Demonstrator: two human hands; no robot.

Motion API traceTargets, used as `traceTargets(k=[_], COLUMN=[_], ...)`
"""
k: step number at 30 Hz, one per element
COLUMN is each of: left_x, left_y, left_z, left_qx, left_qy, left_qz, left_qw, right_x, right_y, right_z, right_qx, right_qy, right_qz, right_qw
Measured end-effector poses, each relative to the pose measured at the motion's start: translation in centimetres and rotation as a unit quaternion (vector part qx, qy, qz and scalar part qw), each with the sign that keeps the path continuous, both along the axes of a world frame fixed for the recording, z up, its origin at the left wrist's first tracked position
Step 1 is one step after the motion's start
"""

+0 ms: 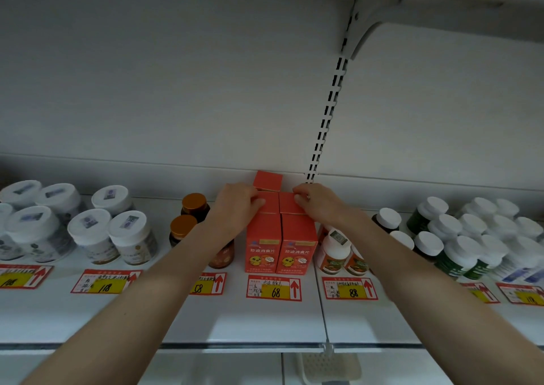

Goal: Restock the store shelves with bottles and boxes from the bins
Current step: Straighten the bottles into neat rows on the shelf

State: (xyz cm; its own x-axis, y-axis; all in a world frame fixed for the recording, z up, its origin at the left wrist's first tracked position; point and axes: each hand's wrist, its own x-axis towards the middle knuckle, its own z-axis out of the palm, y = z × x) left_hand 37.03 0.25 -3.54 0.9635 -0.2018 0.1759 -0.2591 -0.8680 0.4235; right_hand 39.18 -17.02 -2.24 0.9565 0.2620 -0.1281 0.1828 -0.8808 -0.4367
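Head view of a white store shelf (pixel 265 320) during restocking. Two upright red boxes stand side by side, touching, at the shelf's middle: the left red box (pixel 263 245) and the right red box (pixel 299 245), each with a yellow chick on its front face. A third red box (pixel 268 180) stands just behind them, against the back panel; only its top shows.

The left hand (pixel 238 205) lies against the upper left side of the left red box, fingers curled over its top edge and gripping it. The right hand (pixel 318 203) grips the top of the right red box in the same way, fingers bent onto the lid from the right. Both forearms reach in from the lower corners.

Neighbouring stock: amber bottles with gold caps (pixel 192 205) just left of the boxes, partly behind the left forearm; white-lidded jars (pixel 126 231) further left; white-capped bottles with orange labels (pixel 335 249) just right of the boxes; green bottles with white caps (pixel 459 252) at far right.

A red and yellow price tag marked 68 (pixel 273 289) lies on the shelf directly before the two front boxes. A slotted upright (pixel 326 114) runs up the back panel to a bracket (pixel 362 28) under the shelf above
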Motion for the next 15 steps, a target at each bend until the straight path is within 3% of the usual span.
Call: traceTargets(k=[7, 11, 15], left_x=[0.2, 1.5, 3.1], left_y=[0.1, 0.6, 0.7], left_z=[0.2, 0.8, 0.9], left_qx=[-0.011, -0.042, -0.047], left_qy=[0.003, -0.023, 0.033], left_qz=[0.001, 0.054, 0.057], left_qw=[1.0, 0.997, 0.997], right_x=[0.3, 2.0, 3.4], right_y=[-0.3, 0.3, 1.6], right_z=[0.6, 1.2, 0.9], right_qx=[0.004, 0.058, 0.068], right_qy=[-0.002, -0.041, 0.005], right_qz=[-0.002, -0.02, -0.025], right_qw=[1.0, 0.997, 0.997])
